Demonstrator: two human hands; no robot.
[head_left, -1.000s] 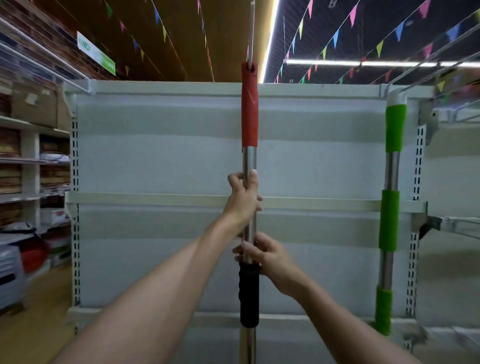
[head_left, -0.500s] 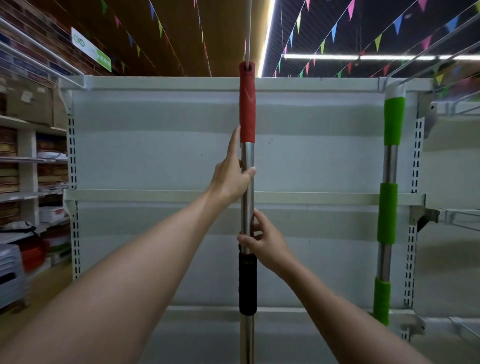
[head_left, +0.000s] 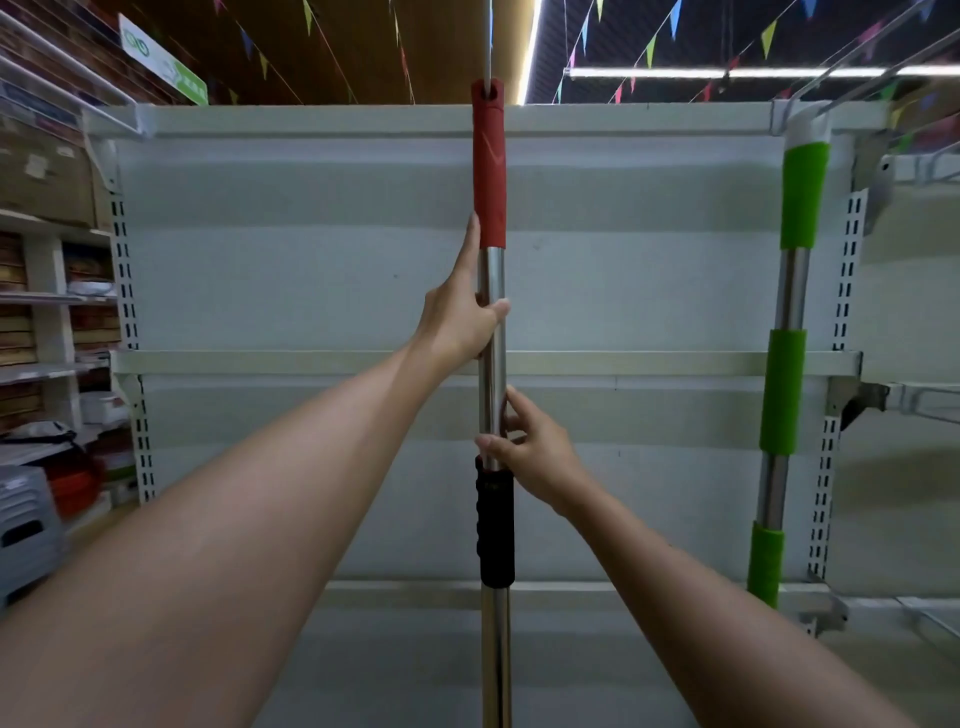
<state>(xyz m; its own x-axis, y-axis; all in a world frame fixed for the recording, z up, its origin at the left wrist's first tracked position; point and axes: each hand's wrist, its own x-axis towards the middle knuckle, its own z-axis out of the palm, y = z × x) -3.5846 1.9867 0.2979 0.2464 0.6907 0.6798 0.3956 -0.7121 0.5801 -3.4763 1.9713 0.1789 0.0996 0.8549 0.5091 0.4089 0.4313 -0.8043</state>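
Between poles: wide open gap from the pole (head_left: 491, 291) across to the green pole (head_left: 787, 395).
On the pole: left hand (head_left: 460, 325) and right hand (head_left: 535, 452) grip the steel; bare steel free between them.
Behind: shelf (head_left: 260, 362) edge crosses just behind the pole, between the hands.
Left side: open air out to the slotted upright (head_left: 124, 270); stool (head_left: 26, 519) low in the aisle.
Far right: green pole leans at the shelf end, blocking that corner.
Overhead: bunting (head_left: 650, 49) strings above the unit's top.

No text can be read. A green-and-white hanging sign (head_left: 163, 67), upper left, carries a round logo and blurred characters.
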